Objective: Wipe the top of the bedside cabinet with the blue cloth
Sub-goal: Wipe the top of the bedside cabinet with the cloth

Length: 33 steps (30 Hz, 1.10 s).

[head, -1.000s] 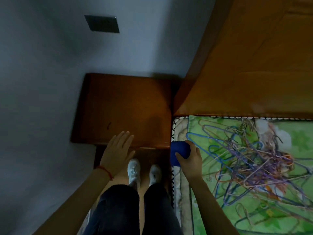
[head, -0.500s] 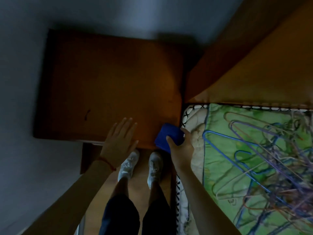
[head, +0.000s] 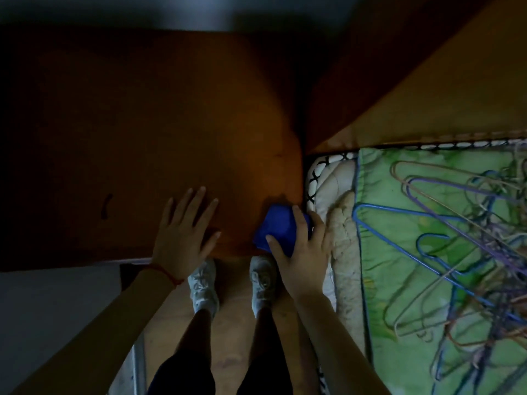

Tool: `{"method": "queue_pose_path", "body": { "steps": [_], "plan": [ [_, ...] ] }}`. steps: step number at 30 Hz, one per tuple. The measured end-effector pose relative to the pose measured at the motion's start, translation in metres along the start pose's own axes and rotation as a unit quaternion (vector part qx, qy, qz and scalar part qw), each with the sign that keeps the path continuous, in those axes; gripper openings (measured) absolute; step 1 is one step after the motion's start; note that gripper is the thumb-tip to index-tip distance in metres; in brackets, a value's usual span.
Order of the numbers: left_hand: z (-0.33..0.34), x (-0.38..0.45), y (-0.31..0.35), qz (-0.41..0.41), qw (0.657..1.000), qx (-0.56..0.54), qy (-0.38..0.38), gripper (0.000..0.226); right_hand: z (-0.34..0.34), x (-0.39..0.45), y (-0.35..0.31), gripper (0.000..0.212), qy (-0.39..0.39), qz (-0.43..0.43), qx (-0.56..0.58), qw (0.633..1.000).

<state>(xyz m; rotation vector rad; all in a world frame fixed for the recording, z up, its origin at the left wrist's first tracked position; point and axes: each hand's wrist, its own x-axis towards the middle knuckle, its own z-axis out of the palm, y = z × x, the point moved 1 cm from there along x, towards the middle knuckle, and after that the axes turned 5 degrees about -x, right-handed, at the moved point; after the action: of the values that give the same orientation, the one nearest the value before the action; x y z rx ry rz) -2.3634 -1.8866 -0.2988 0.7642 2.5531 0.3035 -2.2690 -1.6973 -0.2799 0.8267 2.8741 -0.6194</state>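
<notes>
Head view, dim light, looking down. Right hand (head: 302,249) grips the blue cloth (head: 278,228): fingers (head: 298,223) curled over its top, thumb along its near side. Cloth is bunched and sits on the near right corner of the bedside cabinet (head: 148,138), touching the wood, just left of the mattress edge (head: 328,183). Left hand (head: 182,238) lies flat on the cabinet top near its front edge, fingers straight and slightly spread, holding nothing; red string (head: 164,272) on that wrist. Small dark mark (head: 106,205) on the wood, well left of the left fingers. Right of the cloth-holding fingers: bed with green sheet (head: 399,252) and a tangle of wire hangers (head: 462,238). Wooden headboard (head: 442,81) beyond them. Below both hands: white shoes (head: 204,283) on the floor.
</notes>
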Motion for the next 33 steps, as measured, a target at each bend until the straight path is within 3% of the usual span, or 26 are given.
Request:
{"method": "queue_pose_path", "body": {
  "steps": [5, 9, 13, 20, 27, 33],
  "plan": [
    [0.01, 0.001, -0.007, 0.02, 0.999, 0.009, 0.025, 0.069, 0.012, 0.005, -0.016, 0.064, 0.057, 0.059, -0.011, 0.997],
    [0.014, 0.002, -0.01, 0.03, 0.999, 0.009, 0.038, 0.066, 0.018, -0.002, -0.024, 0.063, 0.052, 0.145, 0.048, 0.987],
    [0.017, 0.002, -0.014, 0.041, 0.998, 0.015, 0.055, 0.063, 0.021, -0.017, -0.032, 0.062, 0.073, 0.194, 0.033, 0.978],
    [0.028, 0.004, -0.023, 0.064, 0.993, 0.025, 0.096, 0.058, 0.025, 0.04, -0.043, 0.059, 0.12, 0.192, 0.0, 0.974],
    [0.024, 0.003, -0.019, 0.056, 0.994, 0.034, 0.088, 0.06, 0.023, -0.033, -0.026, 0.048, 0.101, 0.164, -0.035, 0.981],
    [0.022, 0.003, -0.018, 0.058, 0.994, 0.034, 0.089, 0.06, 0.023, 0.032, -0.036, 0.047, 0.129, 0.161, -0.028, 0.978]
  ]
}}
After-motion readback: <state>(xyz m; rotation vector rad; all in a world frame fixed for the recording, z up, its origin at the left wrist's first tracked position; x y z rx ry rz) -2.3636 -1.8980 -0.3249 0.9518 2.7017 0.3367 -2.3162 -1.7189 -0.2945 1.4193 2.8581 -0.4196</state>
